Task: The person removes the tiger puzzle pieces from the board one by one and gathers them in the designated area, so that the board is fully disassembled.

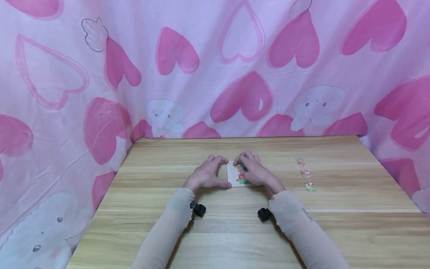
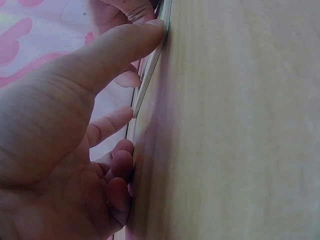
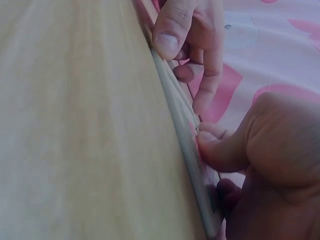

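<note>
A small white puzzle board lies flat on the table, with green and red picture pieces on its right part. My left hand holds the board's left end, thumb at the near corner and index finger at the far one. The board's thin edge shows in the right wrist view. Over the board's right part, my right hand pinches a puzzle piece with thumb and index finger. That hand hides most of the piece and the board's right end.
Right of the hands, three loose puzzle pieces lie in a column on the wooden table. A pink curtain with hearts hangs along the table's back and sides.
</note>
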Demonstrator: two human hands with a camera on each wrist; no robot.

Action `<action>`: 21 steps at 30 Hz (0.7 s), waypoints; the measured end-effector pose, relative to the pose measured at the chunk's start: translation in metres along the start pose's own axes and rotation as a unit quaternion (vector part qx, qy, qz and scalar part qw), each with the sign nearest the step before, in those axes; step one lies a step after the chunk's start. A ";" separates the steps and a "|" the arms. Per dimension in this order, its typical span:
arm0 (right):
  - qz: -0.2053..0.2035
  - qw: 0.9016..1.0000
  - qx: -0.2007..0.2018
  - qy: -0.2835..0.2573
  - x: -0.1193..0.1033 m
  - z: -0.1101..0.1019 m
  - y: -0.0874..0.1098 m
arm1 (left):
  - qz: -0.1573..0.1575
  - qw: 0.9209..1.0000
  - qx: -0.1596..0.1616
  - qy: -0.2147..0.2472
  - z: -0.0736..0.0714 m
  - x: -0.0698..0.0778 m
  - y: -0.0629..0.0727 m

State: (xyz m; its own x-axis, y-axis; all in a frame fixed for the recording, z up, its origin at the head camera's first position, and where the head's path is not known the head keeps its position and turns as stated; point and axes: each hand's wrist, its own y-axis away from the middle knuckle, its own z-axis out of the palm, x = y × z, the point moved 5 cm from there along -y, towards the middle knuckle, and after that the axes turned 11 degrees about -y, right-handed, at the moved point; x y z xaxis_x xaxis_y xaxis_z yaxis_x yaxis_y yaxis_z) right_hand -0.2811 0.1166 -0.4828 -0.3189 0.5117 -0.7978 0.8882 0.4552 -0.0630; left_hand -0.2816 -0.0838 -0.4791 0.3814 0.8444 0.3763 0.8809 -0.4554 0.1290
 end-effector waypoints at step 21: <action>0.047 0.998 -0.023 0.024 -0.010 -0.002 -0.002 | -0.004 1.000 -0.004 0.003 0.000 -0.001 -0.002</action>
State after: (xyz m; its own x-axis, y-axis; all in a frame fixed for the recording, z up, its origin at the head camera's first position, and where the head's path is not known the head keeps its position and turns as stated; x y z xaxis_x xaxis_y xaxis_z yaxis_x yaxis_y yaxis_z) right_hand -0.2801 0.1117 -0.4735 -0.2506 0.5877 -0.7693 0.8996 0.4350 0.0392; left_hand -0.2837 -0.0835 -0.4797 0.3718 0.8465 0.3811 0.8818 -0.4503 0.1399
